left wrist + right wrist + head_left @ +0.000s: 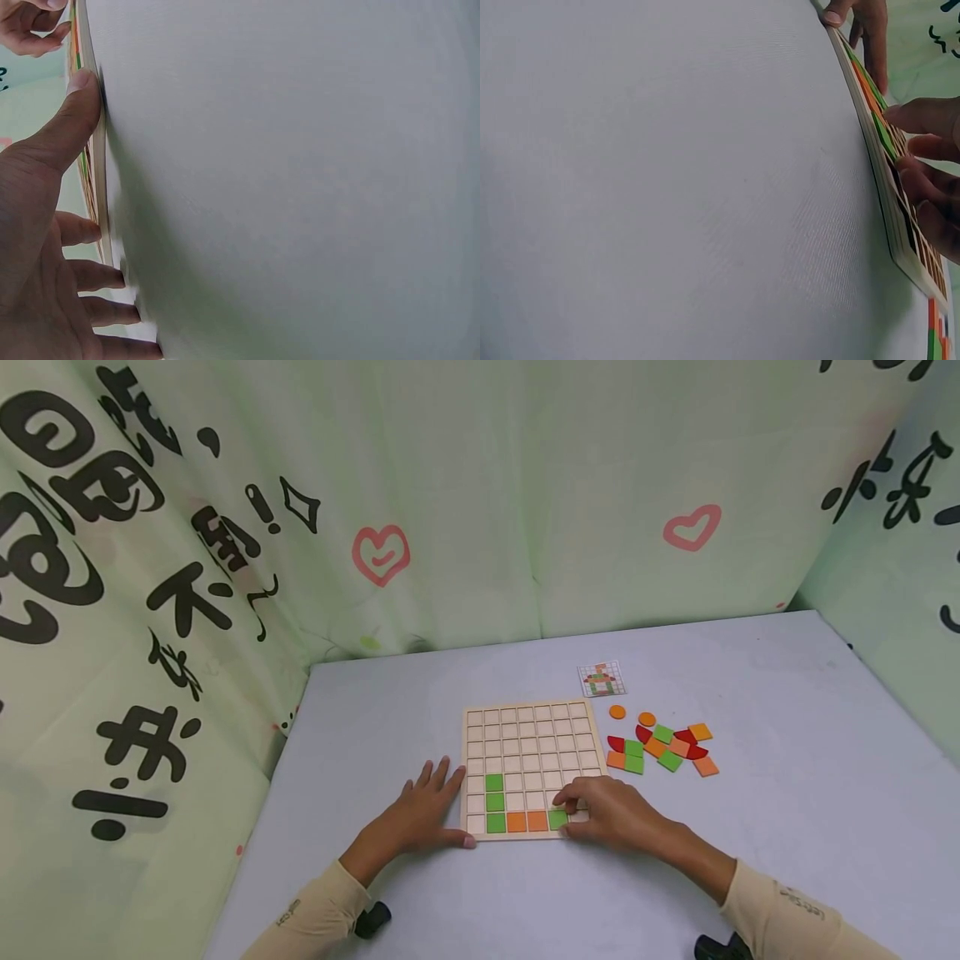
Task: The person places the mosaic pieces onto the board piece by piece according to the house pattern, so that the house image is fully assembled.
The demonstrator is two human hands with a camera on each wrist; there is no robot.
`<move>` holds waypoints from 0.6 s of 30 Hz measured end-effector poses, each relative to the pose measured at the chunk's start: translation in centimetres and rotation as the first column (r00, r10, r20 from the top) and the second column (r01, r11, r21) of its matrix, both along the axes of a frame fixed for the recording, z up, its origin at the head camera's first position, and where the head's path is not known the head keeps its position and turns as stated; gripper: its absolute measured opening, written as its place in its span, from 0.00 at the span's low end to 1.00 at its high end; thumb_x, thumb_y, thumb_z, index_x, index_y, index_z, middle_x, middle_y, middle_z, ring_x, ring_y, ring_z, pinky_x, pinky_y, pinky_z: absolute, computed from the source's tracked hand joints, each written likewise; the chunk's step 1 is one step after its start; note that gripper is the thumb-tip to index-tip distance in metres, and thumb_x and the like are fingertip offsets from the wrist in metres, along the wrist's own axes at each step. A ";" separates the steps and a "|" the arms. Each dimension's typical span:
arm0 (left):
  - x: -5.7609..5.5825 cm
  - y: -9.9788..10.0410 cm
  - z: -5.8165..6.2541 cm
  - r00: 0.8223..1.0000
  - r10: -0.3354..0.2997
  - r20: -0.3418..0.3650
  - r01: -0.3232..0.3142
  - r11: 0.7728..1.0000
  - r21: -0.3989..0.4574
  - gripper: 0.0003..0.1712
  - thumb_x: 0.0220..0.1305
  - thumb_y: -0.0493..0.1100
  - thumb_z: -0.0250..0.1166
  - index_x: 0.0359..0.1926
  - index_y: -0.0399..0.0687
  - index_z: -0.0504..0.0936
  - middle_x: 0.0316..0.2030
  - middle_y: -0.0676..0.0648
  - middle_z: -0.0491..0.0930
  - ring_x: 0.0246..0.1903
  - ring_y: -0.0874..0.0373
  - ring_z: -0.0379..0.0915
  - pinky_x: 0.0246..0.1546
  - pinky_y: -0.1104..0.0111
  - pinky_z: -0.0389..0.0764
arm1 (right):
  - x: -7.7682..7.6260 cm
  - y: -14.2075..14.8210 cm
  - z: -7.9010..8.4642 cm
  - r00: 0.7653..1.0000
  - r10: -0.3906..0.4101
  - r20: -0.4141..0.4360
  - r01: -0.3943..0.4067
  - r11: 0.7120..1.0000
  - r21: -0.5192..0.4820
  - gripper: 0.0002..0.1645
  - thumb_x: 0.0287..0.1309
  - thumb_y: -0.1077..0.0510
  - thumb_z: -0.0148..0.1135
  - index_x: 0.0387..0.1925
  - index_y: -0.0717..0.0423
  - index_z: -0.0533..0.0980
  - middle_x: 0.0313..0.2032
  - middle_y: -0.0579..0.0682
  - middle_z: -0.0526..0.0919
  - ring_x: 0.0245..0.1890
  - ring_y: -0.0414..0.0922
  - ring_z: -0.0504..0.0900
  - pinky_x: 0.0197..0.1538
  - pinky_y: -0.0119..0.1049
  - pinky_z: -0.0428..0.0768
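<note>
A wooden grid board (534, 749) lies on the table. Its lower left cells hold a column of green square tiles (495, 802), with two orange square tiles (527, 821) along the bottom row. My left hand (423, 817) rests against the board's left edge, fingers spread and thumb at the lower corner. Over the bottom row, my right hand (617, 812) pinches a green square tile (557, 819) beside the orange ones. In the right wrist view, that green tile (883, 136) sits at the thumb and fingertips, low over the board.
Loose orange, green and red pieces (663, 747) lie right of the board, some round or curved. Behind it is a small pattern card (602, 678) with a coloured figure on a grid. A printed curtain (480, 510) hangs behind the white table (390, 710).
</note>
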State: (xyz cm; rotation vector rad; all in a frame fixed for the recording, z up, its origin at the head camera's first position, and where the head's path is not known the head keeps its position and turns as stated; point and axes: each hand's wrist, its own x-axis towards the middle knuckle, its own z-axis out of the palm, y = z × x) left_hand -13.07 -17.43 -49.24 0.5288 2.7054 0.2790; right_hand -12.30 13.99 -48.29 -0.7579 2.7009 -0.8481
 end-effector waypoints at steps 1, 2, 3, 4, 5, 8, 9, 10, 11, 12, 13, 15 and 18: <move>0.0 0.0 0.0 1.000 0.000 0.001 0.000 1.000 -0.003 0.66 0.50 0.75 0.70 0.79 0.48 0.53 0.78 0.35 0.48 0.77 0.32 0.42 0.68 0.35 0.60 | 0.0 0.1 0.0 1.000 0.005 0.003 -0.005 1.000 -0.005 0.19 0.49 0.54 0.77 0.45 0.51 0.85 0.31 0.35 0.82 0.33 0.35 0.76 0.35 0.29 0.75; 0.0 0.0 0.0 1.000 0.000 0.000 0.000 1.000 -0.005 0.66 0.49 0.75 0.69 0.79 0.48 0.53 0.78 0.35 0.48 0.77 0.32 0.42 0.68 0.35 0.60 | 0.0 0.2 0.0 1.000 0.009 0.003 -0.009 1.000 -0.013 0.19 0.50 0.54 0.77 0.45 0.51 0.85 0.31 0.35 0.82 0.32 0.34 0.75 0.35 0.29 0.75; 0.0 0.0 -0.1 1.000 0.001 0.000 -0.001 1.000 -0.006 0.66 0.49 0.75 0.70 0.79 0.48 0.53 0.78 0.35 0.48 0.77 0.32 0.42 0.68 0.35 0.60 | 0.0 0.3 0.0 1.000 0.010 0.005 -0.010 1.000 -0.022 0.18 0.50 0.54 0.76 0.45 0.51 0.85 0.32 0.35 0.82 0.31 0.34 0.75 0.35 0.28 0.74; 0.0 0.0 -0.1 1.000 0.000 -0.001 0.000 1.000 -0.007 0.66 0.49 0.75 0.70 0.79 0.48 0.53 0.78 0.35 0.48 0.77 0.32 0.42 0.68 0.36 0.60 | 0.0 0.4 0.0 1.000 0.015 0.010 -0.014 0.999 -0.039 0.18 0.51 0.55 0.76 0.45 0.51 0.85 0.32 0.36 0.82 0.30 0.33 0.74 0.34 0.28 0.74; 0.0 0.0 -0.1 1.000 -0.001 -0.003 0.001 1.000 -0.009 0.66 0.49 0.75 0.70 0.79 0.48 0.53 0.78 0.35 0.48 0.77 0.32 0.42 0.68 0.36 0.60 | 0.0 0.6 0.0 1.000 0.018 0.013 -0.017 0.998 -0.058 0.18 0.52 0.55 0.75 0.46 0.52 0.85 0.33 0.37 0.83 0.29 0.33 0.73 0.33 0.28 0.74; 0.0 -0.1 -0.2 1.000 -0.001 -0.004 0.001 1.000 -0.004 0.66 0.49 0.75 0.70 0.79 0.48 0.53 0.78 0.35 0.48 0.77 0.32 0.43 0.67 0.35 0.60 | -0.1 1.1 0.0 1.000 0.009 0.020 -0.007 0.995 -0.100 0.17 0.54 0.54 0.74 0.47 0.52 0.84 0.35 0.38 0.83 0.26 0.32 0.72 0.31 0.27 0.74; 0.0 -0.1 -0.2 1.000 -0.001 -0.004 0.001 1.000 -0.004 0.66 0.49 0.75 0.70 0.79 0.48 0.53 0.78 0.35 0.48 0.77 0.32 0.43 0.67 0.35 0.60 | -0.1 1.3 -0.1 1.000 0.000 0.022 0.002 0.994 -0.108 0.17 0.55 0.54 0.74 0.47 0.51 0.84 0.35 0.38 0.83 0.26 0.31 0.72 0.31 0.27 0.74; 0.0 -0.1 -0.2 1.000 -0.001 -0.005 0.001 1.000 -0.004 0.66 0.49 0.75 0.70 0.79 0.48 0.53 0.78 0.35 0.48 0.77 0.32 0.43 0.67 0.35 0.60 | -0.2 1.6 -0.1 1.000 -0.009 0.025 0.012 0.994 -0.113 0.17 0.55 0.53 0.74 0.47 0.51 0.84 0.36 0.38 0.83 0.26 0.32 0.72 0.31 0.27 0.74; 0.0 -0.1 -0.3 1.000 0.000 -0.006 0.000 1.000 -0.005 0.66 0.49 0.75 0.70 0.79 0.48 0.53 0.78 0.35 0.48 0.77 0.32 0.43 0.67 0.35 0.60 | -0.3 1.8 -0.1 1.000 -0.021 0.022 0.023 0.993 -0.114 0.17 0.56 0.53 0.74 0.47 0.51 0.84 0.36 0.38 0.83 0.26 0.32 0.73 0.31 0.27 0.75; 0.0 0.0 -0.3 1.000 -0.001 -0.006 0.001 1.000 -0.006 0.66 0.49 0.75 0.70 0.79 0.48 0.53 0.78 0.35 0.48 0.77 0.32 0.43 0.67 0.35 0.60 | -0.4 2.1 -0.1 0.999 -0.033 0.024 0.035 0.993 -0.114 0.18 0.56 0.52 0.74 0.48 0.51 0.84 0.36 0.37 0.83 0.26 0.32 0.73 0.30 0.27 0.75; 0.0 0.0 -0.3 1.000 -0.001 -0.007 0.001 1.000 -0.008 0.66 0.49 0.75 0.70 0.79 0.48 0.53 0.78 0.35 0.48 0.77 0.32 0.43 0.67 0.35 0.60 | -0.5 2.4 -0.1 0.998 -0.049 0.029 0.052 0.992 -0.115 0.18 0.56 0.52 0.74 0.48 0.51 0.84 0.36 0.37 0.83 0.25 0.33 0.73 0.29 0.27 0.75; -0.1 -0.1 -0.4 1.000 -0.002 -0.008 0.001 1.000 -0.011 0.66 0.49 0.75 0.70 0.79 0.48 0.53 0.78 0.35 0.48 0.77 0.32 0.43 0.67 0.35 0.60 | -0.8 3.0 0.0 0.996 -0.084 0.036 0.088 0.990 -0.113 0.18 0.57 0.52 0.73 0.49 0.52 0.83 0.37 0.38 0.83 0.25 0.34 0.74 0.29 0.27 0.75; -0.1 -0.1 -0.4 1.000 -0.003 -0.009 0.002 1.000 -0.015 0.66 0.49 0.76 0.69 0.79 0.49 0.53 0.78 0.35 0.48 0.77 0.32 0.43 0.67 0.35 0.60 | -1.3 4.1 -0.1 0.988 -0.150 0.033 0.152 0.983 -0.102 0.18 0.57 0.53 0.73 0.50 0.52 0.83 0.37 0.40 0.84 0.25 0.36 0.74 0.27 0.27 0.75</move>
